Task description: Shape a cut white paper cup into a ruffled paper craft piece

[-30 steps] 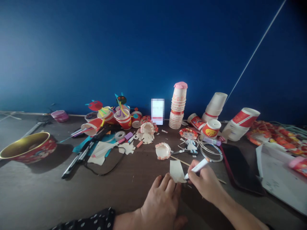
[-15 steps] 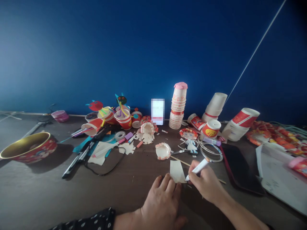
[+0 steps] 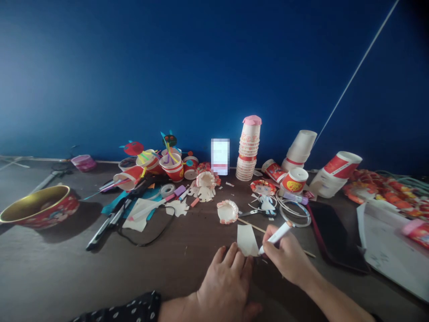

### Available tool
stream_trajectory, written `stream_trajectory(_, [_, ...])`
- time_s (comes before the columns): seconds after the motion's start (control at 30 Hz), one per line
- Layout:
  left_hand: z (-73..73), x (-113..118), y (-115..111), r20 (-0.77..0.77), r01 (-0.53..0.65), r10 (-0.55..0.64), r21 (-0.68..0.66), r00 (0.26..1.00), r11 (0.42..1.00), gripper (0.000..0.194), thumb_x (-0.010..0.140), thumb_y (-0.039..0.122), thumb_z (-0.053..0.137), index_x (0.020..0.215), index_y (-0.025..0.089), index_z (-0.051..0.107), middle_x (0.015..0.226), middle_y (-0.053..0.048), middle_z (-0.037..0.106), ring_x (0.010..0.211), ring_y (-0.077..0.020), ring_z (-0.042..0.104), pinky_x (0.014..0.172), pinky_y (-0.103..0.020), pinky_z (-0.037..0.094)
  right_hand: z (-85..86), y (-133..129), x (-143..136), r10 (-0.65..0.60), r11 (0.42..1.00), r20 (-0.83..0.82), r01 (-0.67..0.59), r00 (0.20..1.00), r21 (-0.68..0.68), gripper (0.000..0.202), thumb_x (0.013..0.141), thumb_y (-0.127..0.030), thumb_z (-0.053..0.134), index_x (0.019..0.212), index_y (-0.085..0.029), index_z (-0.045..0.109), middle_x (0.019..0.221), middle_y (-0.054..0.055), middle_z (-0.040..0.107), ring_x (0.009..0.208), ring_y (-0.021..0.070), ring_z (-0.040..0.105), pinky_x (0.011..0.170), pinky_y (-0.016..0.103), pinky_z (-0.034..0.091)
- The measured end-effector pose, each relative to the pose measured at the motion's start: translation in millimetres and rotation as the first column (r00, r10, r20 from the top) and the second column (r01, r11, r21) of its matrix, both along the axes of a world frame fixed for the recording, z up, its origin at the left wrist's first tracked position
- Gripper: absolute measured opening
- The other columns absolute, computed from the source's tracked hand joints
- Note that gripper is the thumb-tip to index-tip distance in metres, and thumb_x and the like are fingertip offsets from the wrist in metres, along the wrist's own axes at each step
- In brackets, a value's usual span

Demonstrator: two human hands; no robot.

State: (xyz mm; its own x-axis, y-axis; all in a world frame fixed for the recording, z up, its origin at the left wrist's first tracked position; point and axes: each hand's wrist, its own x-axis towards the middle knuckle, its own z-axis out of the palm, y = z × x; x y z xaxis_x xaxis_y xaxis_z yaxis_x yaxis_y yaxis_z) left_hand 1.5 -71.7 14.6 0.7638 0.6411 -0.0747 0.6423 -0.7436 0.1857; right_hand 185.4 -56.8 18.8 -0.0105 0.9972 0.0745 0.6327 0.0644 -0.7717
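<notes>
A small piece of white paper [image 3: 247,239] lies on the dark table in front of me. My left hand [image 3: 225,278] is laid flat with the fingers stretched forward, its fingertips at the paper's near left edge. In my right hand [image 3: 286,255] is a white marker [image 3: 279,232], gripped like a pen and slanting, its tip at the paper's lower right corner. Behind the right hand a thin wooden stick [image 3: 253,225] rests on the table, partly hidden by that hand. Just beyond the paper sits a cut paper cup piece [image 3: 228,212] with a folded rim.
Scissors [image 3: 251,213] and a blue-and-white paper figure [image 3: 267,205] lie beyond the stick. A dark phone [image 3: 337,237] is at right, near white sheets [image 3: 392,250]. Stacked paper cups [image 3: 248,150] stand at the back. Leftward are a gold-lined bowl [image 3: 40,210] and a black cord [image 3: 147,244].
</notes>
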Motion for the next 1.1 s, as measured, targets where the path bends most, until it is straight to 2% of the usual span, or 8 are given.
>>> stream_trajectory(0.17, [-1.1, -0.2, -0.4, 0.012, -0.003, 0.003, 0.002, 1.000, 1.000, 0.072, 0.084, 0.060, 0.042, 0.133, 0.008, 0.039, 0.127, -0.022, 0.045, 0.124, -0.0360, 0.032, 0.100, -0.054, 0.029, -1.1, 0.5, 0.4, 0.003, 1.000, -0.011, -0.003, 1.000, 0.007, 0.011, 0.069, -0.024, 0.045, 0.058, -0.021, 0.047, 0.049, -0.004, 0.051, 0.049, 0.0129, 0.048, 0.049, 0.023, 0.035])
stream_trajectory(0.4, [-4.5, -0.3, -0.1, 0.010, -0.002, 0.001, 0.034, 1.000, 0.999, 0.074, 0.083, 0.061, 0.041, 0.134, 0.008, 0.038, 0.127, -0.023, 0.045, 0.123, -0.0360, 0.032, 0.099, -0.053, 0.030, -6.5, 2.6, 2.8, -0.056, 0.996, -0.174, 0.042, 0.983, -0.078, 0.012, 0.070, -0.025, 0.045, 0.059, -0.021, 0.047, 0.049, -0.003, 0.055, 0.051, 0.0146, 0.054, 0.048, 0.024, 0.039])
stream_trajectory(0.77, [-8.2, -0.4, 0.7, 0.016, 0.009, -0.010, 0.032, 1.000, 0.999, 0.074, 0.084, 0.061, 0.038, 0.134, 0.007, 0.038, 0.127, -0.023, 0.044, 0.123, -0.0369, 0.032, 0.099, -0.054, 0.031, -0.2, 1.4, -0.9, -0.021, 1.000, -0.011, 0.021, 1.000, 0.004, 0.013, 0.070, -0.023, 0.044, 0.058, -0.021, 0.046, 0.048, -0.003, 0.051, 0.049, 0.0130, 0.049, 0.049, 0.024, 0.035])
stream_trajectory(0.9, [-10.9, -0.4, 0.6, 0.014, 0.007, -0.008, 0.049, 1.000, 0.999, 0.074, 0.083, 0.062, 0.039, 0.134, 0.008, 0.038, 0.128, -0.023, 0.044, 0.124, -0.0370, 0.032, 0.099, -0.055, 0.031, -1.0, 1.7, -0.9, -0.004, 1.000, -0.027, 0.004, 1.000, 0.011, 0.012, 0.069, -0.024, 0.044, 0.058, -0.021, 0.046, 0.047, -0.004, 0.049, 0.047, 0.0126, 0.047, 0.047, 0.023, 0.034])
stream_trajectory(1.1, [-7.4, -1.0, 1.3, 0.009, 0.026, -0.026, 0.039, 1.000, 0.999, 0.073, 0.084, 0.061, 0.039, 0.134, 0.007, 0.037, 0.128, -0.023, 0.044, 0.123, -0.0373, 0.033, 0.098, -0.055, 0.032, -4.7, 1.6, 0.6, -0.021, 1.000, -0.061, 0.020, 0.998, -0.014, 0.013, 0.070, -0.024, 0.044, 0.058, -0.022, 0.045, 0.047, -0.003, 0.052, 0.047, 0.0127, 0.048, 0.047, 0.023, 0.035])
